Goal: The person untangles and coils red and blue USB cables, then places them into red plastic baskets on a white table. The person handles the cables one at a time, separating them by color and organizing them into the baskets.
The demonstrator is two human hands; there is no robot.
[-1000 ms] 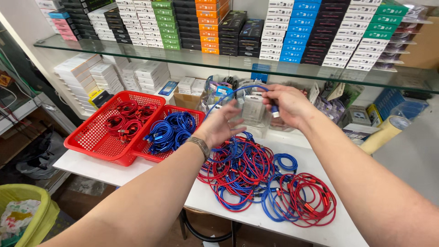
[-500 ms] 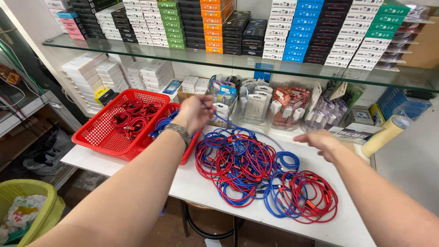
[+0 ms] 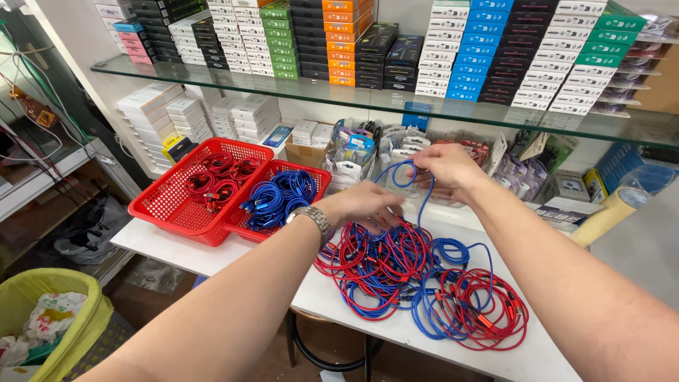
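Lower left of frame: yellow bin w/ crumpled paper inside, on the floor beside the tabletop. Left-centre: two red baskets side by side on the tabletop; the first red basket holds coiled red cables, the second red basket holds coiled blue ones.

Left arm comes in from bottom left, stretched diagonally up to centre frame, metal watch on the wrist. Left hand is palm down, fingers curled in, closed loosely on a strand just above the cable pile; exact pinch is hidden by the knuckles.

Centre: blue cable rises from the pile as a thin loop, upper centre of frame, between both hands.

Right arm enters from lower right, angled up-left. Right hand sits higher than the left, fingers pinched narrow round the top of the blue loop, in front of the clear packets at the back.

Centre to lower right: mixed pile of red & blue cables spread on the white tabletop, under both hands. Glass shelf w/ stacked coloured boxes runs across the top.
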